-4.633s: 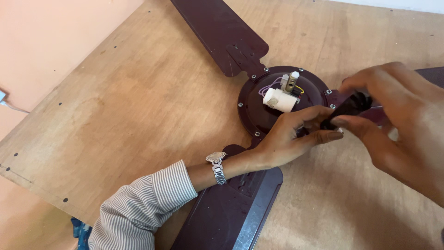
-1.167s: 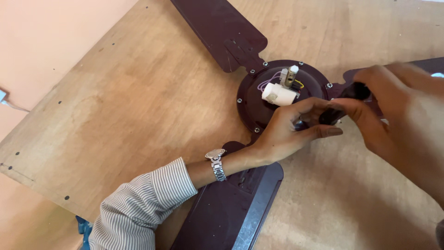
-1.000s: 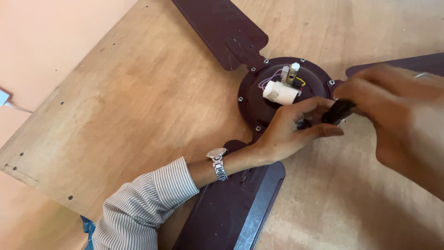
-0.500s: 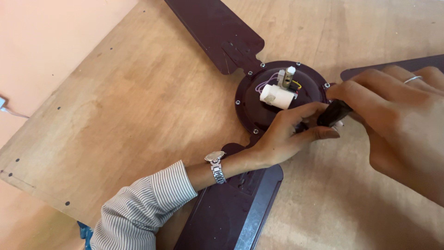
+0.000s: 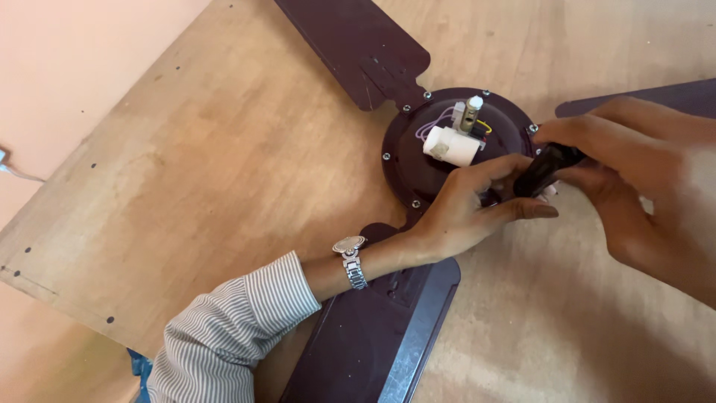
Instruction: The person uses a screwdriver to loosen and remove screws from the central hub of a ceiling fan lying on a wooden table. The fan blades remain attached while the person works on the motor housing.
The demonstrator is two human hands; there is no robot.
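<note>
Black part: a small black part (image 5: 543,169) sits between the fingers of both hands, beside the fan hub (image 5: 418,160).
Left hand (image 5: 466,209): fingers pinch it from below.
Right hand (image 5: 634,179): fingers grip it from above.
Tabletop (image 5: 224,149): wooden, under the fan.

Workshop: dismantled ceiling fan (image 5: 447,149) on plywood bench (image 5: 224,172).
</note>
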